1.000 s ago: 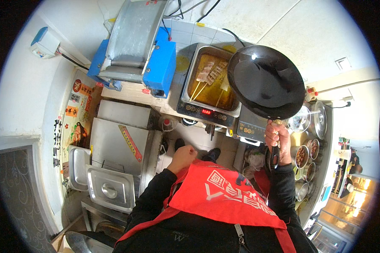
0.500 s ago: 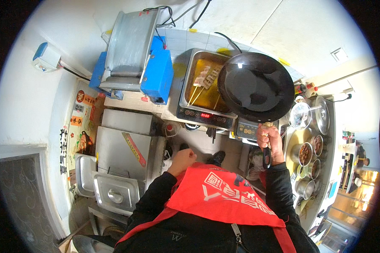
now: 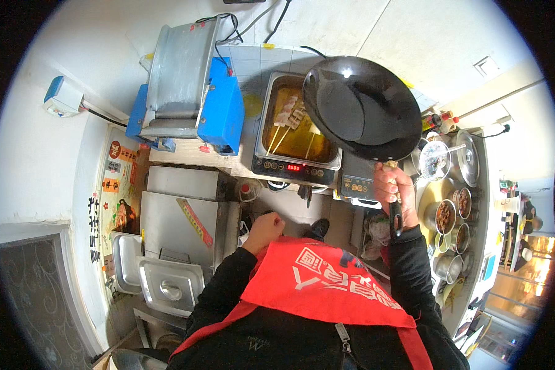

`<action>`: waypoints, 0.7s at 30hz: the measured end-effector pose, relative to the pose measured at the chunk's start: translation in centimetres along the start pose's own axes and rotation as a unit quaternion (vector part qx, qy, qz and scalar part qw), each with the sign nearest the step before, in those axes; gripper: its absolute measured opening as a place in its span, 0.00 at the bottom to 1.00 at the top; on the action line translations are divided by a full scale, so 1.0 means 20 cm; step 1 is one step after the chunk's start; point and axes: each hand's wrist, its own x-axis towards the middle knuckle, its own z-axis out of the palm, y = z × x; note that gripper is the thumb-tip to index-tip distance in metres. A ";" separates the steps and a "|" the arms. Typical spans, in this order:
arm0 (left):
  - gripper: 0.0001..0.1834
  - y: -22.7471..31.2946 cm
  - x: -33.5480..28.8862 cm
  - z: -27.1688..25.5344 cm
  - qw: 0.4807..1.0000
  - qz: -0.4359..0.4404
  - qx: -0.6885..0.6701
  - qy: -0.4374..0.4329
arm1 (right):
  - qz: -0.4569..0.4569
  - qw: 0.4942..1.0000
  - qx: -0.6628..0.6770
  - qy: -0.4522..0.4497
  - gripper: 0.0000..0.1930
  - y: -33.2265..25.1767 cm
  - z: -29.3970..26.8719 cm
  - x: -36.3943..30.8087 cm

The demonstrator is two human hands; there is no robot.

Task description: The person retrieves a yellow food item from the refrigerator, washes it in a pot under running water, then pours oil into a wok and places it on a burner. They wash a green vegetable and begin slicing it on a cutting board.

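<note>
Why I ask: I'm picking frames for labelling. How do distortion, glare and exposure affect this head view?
Head view: strong fisheye, with a black rim and counter edges that bend; a glare spot on the round black wok held by the right hand; the far right, by the small metal bowls, is bright and partly washed out; the left hand and the red apron look sharp.

Your right hand is raised with its fingers wrapped tight around the wok handle, arm bent upward. Your left hand, fist loosely curled, hangs well left of that handle, holding nothing.
</note>
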 end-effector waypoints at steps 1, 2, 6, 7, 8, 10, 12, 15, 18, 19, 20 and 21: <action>0.18 -0.01 0.01 0.01 1.000 -0.011 -0.003 -0.006 | -0.004 1.000 -0.007 0.008 0.10 -0.01 0.02 -0.01; 0.18 -0.02 0.01 0.02 1.000 0.009 -0.004 0.005 | 0.002 1.000 -0.009 -0.007 0.10 -0.03 0.05 -0.01; 0.17 -0.03 0.03 0.04 0.999 -0.019 -0.028 -0.020 | 0.032 0.998 0.046 -0.041 0.10 -0.08 0.13 -0.02; 0.17 -0.03 0.03 0.05 0.997 -0.048 -0.046 -0.034 | 0.025 0.998 0.031 -0.039 0.10 -0.08 0.14 -0.02; 0.17 -0.03 0.03 0.05 0.998 -0.037 -0.036 -0.026 | 0.024 0.998 0.032 -0.045 0.09 -0.09 0.14 -0.02; 0.17 -0.02 0.03 0.05 0.995 -0.072 -0.056 -0.041 | 0.019 0.999 0.036 -0.032 0.10 -0.09 0.14 -0.03; 0.18 -0.02 0.03 0.05 0.998 -0.042 -0.046 -0.026 | 0.021 0.999 0.028 -0.028 0.10 -0.08 0.11 -0.03; 0.18 -0.03 0.03 0.03 0.999 -0.024 -0.017 -0.025 | 0.002 1.000 -0.027 -0.012 0.10 -0.05 0.03 -0.01; 0.18 -0.05 0.02 0.02 1.000 -0.017 0.003 -0.020 | -0.029 0.994 -0.100 0.008 0.12 0.00 -0.08 -0.01; 0.18 -0.06 0.01 0.01 0.999 -0.031 -0.001 -0.031 | -0.024 0.996 -0.084 0.011 0.12 0.02 -0.12 -0.01; 0.18 -0.06 0.01 0.01 0.998 -0.044 -0.004 -0.034 | -0.022 0.995 -0.093 0.027 0.12 0.04 -0.16 -0.01; 0.18 -0.07 0.00 0.00 0.996 -0.069 -0.013 -0.053 | -0.012 0.996 -0.078 0.036 0.12 0.05 -0.20 -0.01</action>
